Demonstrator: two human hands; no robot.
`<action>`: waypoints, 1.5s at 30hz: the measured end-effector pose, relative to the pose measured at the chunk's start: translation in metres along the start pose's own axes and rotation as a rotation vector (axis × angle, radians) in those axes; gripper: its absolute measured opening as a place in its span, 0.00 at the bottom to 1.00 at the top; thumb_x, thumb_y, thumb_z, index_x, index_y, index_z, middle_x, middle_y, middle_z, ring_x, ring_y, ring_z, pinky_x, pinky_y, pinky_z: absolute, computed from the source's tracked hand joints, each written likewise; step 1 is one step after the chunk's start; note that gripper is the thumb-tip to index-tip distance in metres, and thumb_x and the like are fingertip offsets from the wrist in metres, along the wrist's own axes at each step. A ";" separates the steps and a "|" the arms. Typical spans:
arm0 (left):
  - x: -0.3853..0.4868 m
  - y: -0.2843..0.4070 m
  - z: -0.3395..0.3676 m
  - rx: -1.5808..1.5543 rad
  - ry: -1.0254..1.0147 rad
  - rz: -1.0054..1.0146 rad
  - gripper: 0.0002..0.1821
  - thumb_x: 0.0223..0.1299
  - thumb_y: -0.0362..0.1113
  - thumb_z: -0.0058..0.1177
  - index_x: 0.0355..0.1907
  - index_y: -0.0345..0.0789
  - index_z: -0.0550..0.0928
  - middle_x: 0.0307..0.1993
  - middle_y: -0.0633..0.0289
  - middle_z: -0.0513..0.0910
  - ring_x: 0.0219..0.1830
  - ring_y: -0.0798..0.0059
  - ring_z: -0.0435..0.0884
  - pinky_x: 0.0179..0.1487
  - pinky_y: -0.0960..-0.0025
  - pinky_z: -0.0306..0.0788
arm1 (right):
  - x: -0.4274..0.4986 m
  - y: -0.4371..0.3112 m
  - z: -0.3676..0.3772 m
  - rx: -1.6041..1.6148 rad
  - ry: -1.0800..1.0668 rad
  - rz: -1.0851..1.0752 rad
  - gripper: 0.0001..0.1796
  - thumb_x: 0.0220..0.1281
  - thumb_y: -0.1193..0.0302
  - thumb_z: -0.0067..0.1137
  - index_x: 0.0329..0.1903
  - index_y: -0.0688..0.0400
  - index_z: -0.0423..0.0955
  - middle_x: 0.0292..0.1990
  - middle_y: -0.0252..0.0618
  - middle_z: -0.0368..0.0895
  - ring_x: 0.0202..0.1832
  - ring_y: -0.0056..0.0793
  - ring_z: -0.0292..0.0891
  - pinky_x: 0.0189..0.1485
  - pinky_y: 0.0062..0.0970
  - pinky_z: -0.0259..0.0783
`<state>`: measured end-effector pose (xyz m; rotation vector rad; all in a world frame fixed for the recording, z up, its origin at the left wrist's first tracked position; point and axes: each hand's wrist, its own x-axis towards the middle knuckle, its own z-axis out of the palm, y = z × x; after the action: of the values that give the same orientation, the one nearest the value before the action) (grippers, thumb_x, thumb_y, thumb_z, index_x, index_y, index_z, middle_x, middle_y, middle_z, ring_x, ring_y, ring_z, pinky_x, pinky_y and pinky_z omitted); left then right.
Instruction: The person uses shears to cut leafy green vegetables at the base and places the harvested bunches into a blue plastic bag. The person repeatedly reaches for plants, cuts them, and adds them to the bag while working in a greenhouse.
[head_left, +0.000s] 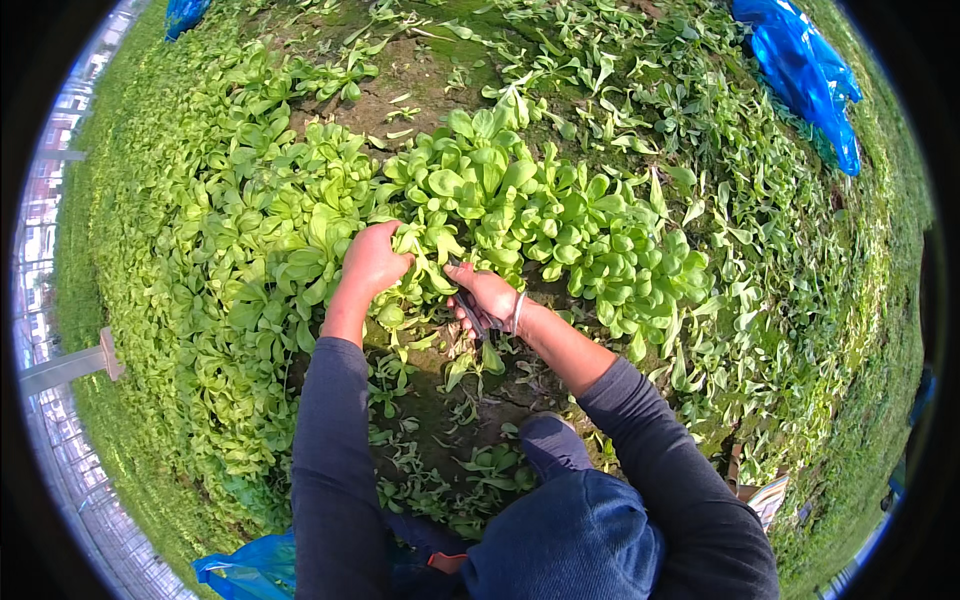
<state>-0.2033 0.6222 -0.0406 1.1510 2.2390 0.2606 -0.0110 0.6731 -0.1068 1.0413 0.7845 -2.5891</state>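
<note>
Low leafy green plants (480, 180) with rounded leaves grow in a dense patch before me. My left hand (377, 259) is closed on a leafy plant (426, 251) at the patch's near edge; its fingertips are partly hidden by leaves. Just to the right, my right hand (481, 295) holds a dark-handled cutting tool (469, 306) with a bit of red near the thumb. Its blades are hidden among the leaves, so its exact kind cannot be told. A pale band circles my right wrist.
Blue plastic bags (806, 75) lie at the upper right, the upper left and the lower left (251, 566). My shoe (551, 439) stands on soil with scattered leaves (450, 420). A metal post (67, 371) juts in at the left. A striped item (766, 499) lies at the lower right.
</note>
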 end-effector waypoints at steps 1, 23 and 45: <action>-0.001 -0.002 0.001 -0.088 0.006 -0.013 0.22 0.46 0.28 0.65 0.49 0.33 0.80 0.42 0.52 0.85 0.42 0.58 0.83 0.49 0.63 0.74 | -0.005 0.000 -0.001 -0.002 0.016 -0.030 0.28 0.67 0.43 0.46 0.26 0.56 0.67 0.17 0.31 0.68 0.13 0.24 0.67 0.14 0.27 0.68; -0.171 -0.017 -0.046 0.206 -0.084 0.041 0.14 0.32 0.31 0.61 0.30 0.33 0.82 0.52 0.55 0.76 0.44 0.56 0.81 0.45 0.62 0.74 | 0.000 0.045 0.020 -0.328 -0.217 0.211 0.36 0.64 0.37 0.45 0.39 0.64 0.70 0.26 0.45 0.79 0.24 0.36 0.82 0.26 0.37 0.82; -0.156 -0.106 -0.002 0.297 0.257 0.167 0.18 0.36 0.30 0.63 0.38 0.40 0.81 0.46 0.62 0.79 0.40 0.56 0.80 0.42 0.60 0.74 | 0.022 0.048 0.055 -0.475 -0.232 0.272 0.38 0.63 0.36 0.45 0.38 0.65 0.70 0.24 0.44 0.78 0.22 0.34 0.81 0.23 0.32 0.80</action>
<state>-0.2071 0.4352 -0.0183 1.5407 2.4672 0.1513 -0.0387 0.6022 -0.1078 0.6409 1.0438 -2.0984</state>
